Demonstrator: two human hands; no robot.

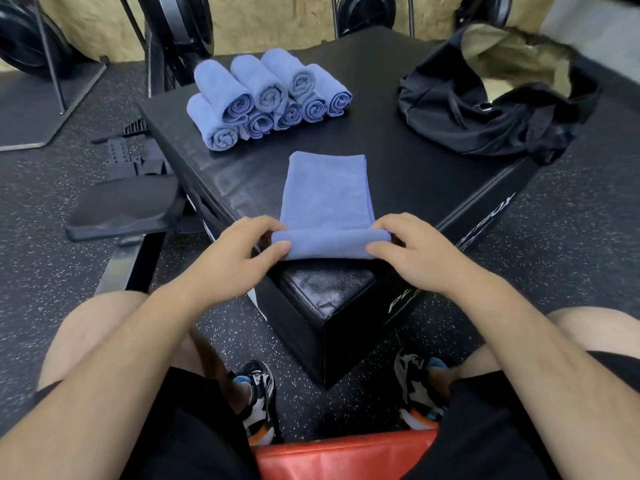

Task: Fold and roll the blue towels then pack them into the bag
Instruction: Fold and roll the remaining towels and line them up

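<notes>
A folded blue towel [327, 192] lies lengthwise on the black plyo box [408, 174], its near end turned over into a short roll. My left hand [239, 252] pinches the roll's left end between thumb and fingers. My right hand [412, 251] pinches the right end the same way. A stack of several rolled blue towels [266, 98] sits at the box's far left. The black bag [491, 109] lies open at the far right, its tan lining showing.
A black padded bench [121, 209] stands left of the box. Weight plates and rack feet [41, 64] line the back wall. My knees and shoes are on the speckled rubber floor below, with a red pad [343, 455] under me.
</notes>
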